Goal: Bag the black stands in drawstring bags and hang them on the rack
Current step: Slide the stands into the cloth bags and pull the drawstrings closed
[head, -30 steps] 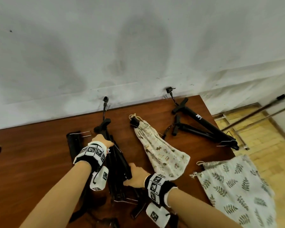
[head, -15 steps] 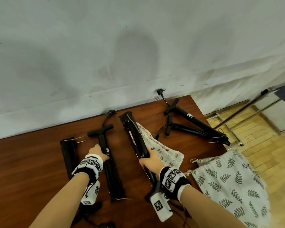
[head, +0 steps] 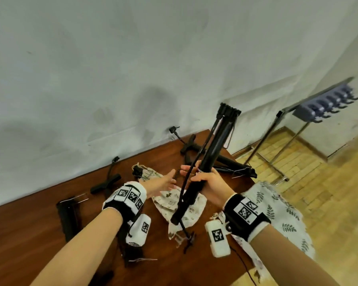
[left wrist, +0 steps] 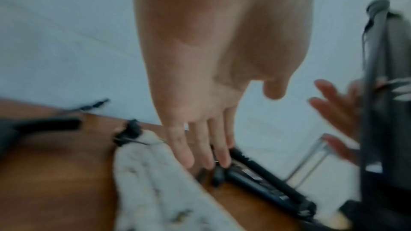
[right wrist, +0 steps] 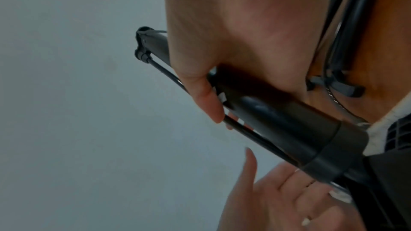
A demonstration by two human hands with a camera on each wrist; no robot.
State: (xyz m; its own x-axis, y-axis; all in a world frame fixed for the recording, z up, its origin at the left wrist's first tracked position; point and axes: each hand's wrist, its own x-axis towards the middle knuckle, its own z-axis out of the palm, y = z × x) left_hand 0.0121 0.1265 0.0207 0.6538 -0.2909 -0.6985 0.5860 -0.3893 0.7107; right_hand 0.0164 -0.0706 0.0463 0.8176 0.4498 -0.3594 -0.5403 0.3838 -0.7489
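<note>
My right hand [head: 201, 176] grips a folded black stand [head: 217, 145] around its middle and holds it tilted in the air, legs end up, above the table. In the right wrist view my fingers [right wrist: 200, 92] curl round the stand's tube [right wrist: 278, 117]. My left hand [head: 166, 181] is open, palm toward the stand, just left of it and holding nothing. Under the stand lies a small-print drawstring bag [head: 170, 203]. A leaf-print bag [head: 277, 213] hangs over the table's right edge. Two more stands lie on the table, one at the left [head: 105, 182] and one at the far right [head: 232, 162].
The brown table [head: 29, 228] stands against a white wall. A flat black folded piece [head: 67, 215] lies at the left. A metal rack [head: 327, 104] with a row of hooks stands on the wooden floor to the right, beyond the table.
My right hand has lifted the stand off the table and tipped it upward. My left hand has let go of the left stand and moved right, open, toward the raised one.
</note>
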